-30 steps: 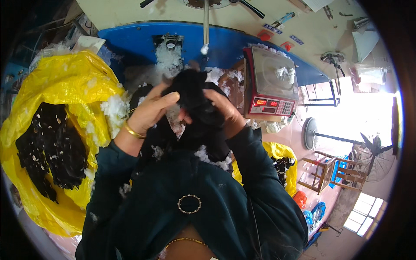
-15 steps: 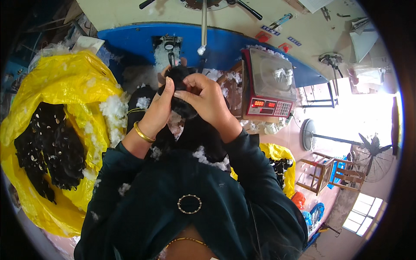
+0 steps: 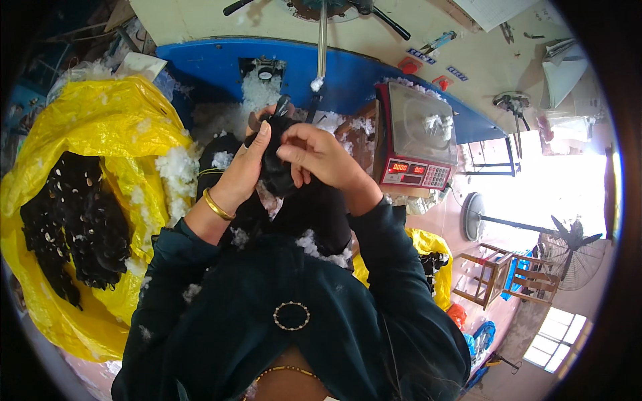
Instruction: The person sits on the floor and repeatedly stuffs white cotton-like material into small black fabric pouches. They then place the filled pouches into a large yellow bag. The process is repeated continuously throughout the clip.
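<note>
A small black plush piece (image 3: pixel 275 167) is held up in front of my lap. My left hand (image 3: pixel 246 160) is closed around its left side, with the thumb pointing up along it. At its right edge is my right hand (image 3: pixel 315 155), fingers curled in; whatever they pinch is too small or hidden to name. Above the plush, near the left fingertips, sticks up a dark glossy object (image 3: pixel 283 103) whose kind I cannot make out. The plush's far side is hidden.
At left, a yellow sack (image 3: pixel 144 140) holds black plush pieces (image 3: pixel 80 227). White stuffing (image 3: pixel 179 174) lies beside it and on my clothes. A red scale (image 3: pixel 418 170) stands at right, below a machine with a blue front (image 3: pixel 207 63) and a metal rod (image 3: pixel 322 47). Another yellow sack (image 3: pixel 438 277) sits behind.
My right hand has loosened its pinch and drawn slightly right and down from the plush piece. My left hand keeps hold of the plush. The dark glossy object stands further right.
</note>
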A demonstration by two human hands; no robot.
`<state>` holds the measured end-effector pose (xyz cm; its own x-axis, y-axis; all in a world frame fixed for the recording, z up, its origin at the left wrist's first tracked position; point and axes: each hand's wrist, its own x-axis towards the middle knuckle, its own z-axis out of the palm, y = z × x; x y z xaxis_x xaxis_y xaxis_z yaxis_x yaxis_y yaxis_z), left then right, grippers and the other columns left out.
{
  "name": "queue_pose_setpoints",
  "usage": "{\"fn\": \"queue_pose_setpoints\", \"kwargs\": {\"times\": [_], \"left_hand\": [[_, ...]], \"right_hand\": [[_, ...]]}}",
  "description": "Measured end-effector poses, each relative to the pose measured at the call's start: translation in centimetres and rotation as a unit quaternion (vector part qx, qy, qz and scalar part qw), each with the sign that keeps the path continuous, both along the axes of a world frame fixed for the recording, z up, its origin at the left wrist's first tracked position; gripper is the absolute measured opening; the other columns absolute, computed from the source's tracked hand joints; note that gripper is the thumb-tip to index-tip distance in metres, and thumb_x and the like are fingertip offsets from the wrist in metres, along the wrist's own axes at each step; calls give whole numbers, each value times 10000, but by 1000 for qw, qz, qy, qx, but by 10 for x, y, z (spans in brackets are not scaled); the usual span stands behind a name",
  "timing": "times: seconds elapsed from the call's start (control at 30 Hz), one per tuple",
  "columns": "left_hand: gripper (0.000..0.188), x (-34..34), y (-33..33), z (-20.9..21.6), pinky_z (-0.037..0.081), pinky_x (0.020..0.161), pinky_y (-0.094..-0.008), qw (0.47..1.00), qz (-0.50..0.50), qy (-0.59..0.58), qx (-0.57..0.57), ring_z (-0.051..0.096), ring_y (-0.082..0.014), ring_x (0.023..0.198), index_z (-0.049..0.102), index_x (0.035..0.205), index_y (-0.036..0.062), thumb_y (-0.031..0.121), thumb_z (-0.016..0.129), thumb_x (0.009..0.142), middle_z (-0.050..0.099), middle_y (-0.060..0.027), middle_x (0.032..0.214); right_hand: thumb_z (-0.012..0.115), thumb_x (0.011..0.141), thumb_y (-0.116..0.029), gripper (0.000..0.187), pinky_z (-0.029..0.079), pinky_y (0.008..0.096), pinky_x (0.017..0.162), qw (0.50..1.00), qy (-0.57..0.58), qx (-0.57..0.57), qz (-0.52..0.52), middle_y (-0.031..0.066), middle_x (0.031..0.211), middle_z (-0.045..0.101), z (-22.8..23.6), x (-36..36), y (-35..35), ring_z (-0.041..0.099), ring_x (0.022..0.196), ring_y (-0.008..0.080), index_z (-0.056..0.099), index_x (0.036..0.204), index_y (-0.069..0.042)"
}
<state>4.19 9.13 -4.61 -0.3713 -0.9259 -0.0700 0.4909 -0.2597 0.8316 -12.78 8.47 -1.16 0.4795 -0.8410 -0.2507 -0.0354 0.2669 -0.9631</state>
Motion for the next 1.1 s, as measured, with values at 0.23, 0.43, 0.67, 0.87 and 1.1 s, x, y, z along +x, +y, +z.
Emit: {"fn": "queue_pose_setpoints", "kwargs": {"times": [0.23, 0.43, 0.67, 0.87, 1.1], "left_hand": [[462, 6, -7, 2, 345, 1049, -303, 999, -8, 2, 32, 429, -156, 1228, 352, 1387, 82, 370, 390, 1027, 452, -75, 1358], [514, -7, -3, 14, 336, 1054, -313, 980, 14, -144, -134, 439, -188, 1220, 311, 1414, 62, 391, 382, 1025, 460, -108, 1338], [516, -2, -9, 2, 363, 1012, -288, 989, 1, -138, -60, 456, -152, 1166, 334, 1394, 52, 402, 396, 1020, 497, -83, 1264], [449, -11, -21, 14, 384, 998, -281, 998, -38, 14, 51, 489, -113, 1132, 469, 1320, 83, 402, 442, 1005, 527, -57, 1241], [424, -37, -83, 35, 493, 619, -222, 986, 72, 47, 142, 553, -93, 695, 579, 984, 95, 506, 614, 887, 575, -12, 833]], "right_hand": [[751, 790, -115, 211, 437, 237, 529, 961, 47, -274, -3, 60, 712, 611, -11, -3, 13, 607, 613, 125, 585, 753, 10], [746, 824, -144, 250, 442, 228, 496, 984, 101, -125, -74, 48, 663, 568, -7, -4, 0, 575, 554, 90, 535, 837, -11], [689, 872, -197, 231, 440, 288, 501, 994, 54, -91, -5, 70, 663, 554, 10, -9, -1, 580, 557, 167, 530, 850, -30], [729, 804, -302, 331, 434, 397, 544, 826, 280, -488, 30, 158, 708, 540, 5, -26, -8, 554, 644, 371, 564, 729, -26], [658, 781, -256, 314, 406, 443, 520, 747, 340, -486, -300, 190, 626, 541, 17, -7, -117, 532, 620, 406, 536, 610, -22]]}}
